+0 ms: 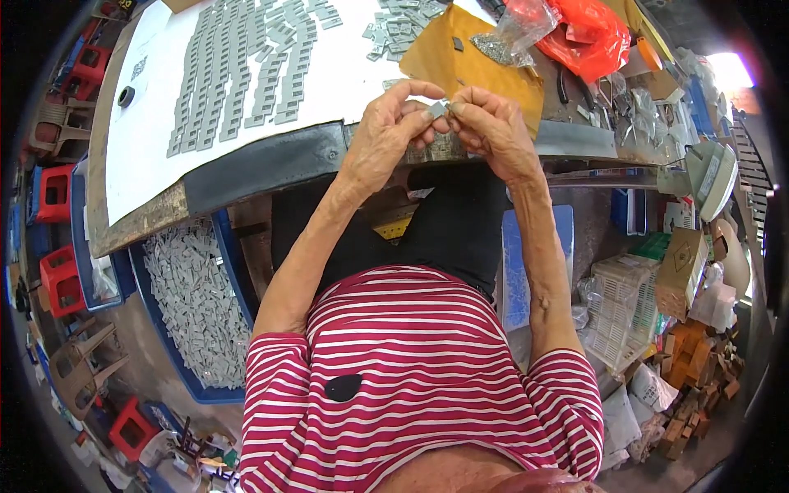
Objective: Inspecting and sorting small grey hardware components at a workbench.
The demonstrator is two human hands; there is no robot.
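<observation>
Between my two hands, just over the table's near edge, is a small grey rectangular part. My left hand pinches it between thumb and fingers. The fingertips of my right hand are pressed together at its right end, on something too small to make out. Beyond my hands lies an orange-yellow sheet with a heap of tiny metal pieces on it. Rows of similar grey parts cover the white paper to the left, and a loose pile of grey parts lies farther back.
A blue bin full of grey parts stands on the floor at left. Red stools are beyond it. On the table's right are a red plastic bag and pliers. Crates and a cardboard box stand at right.
</observation>
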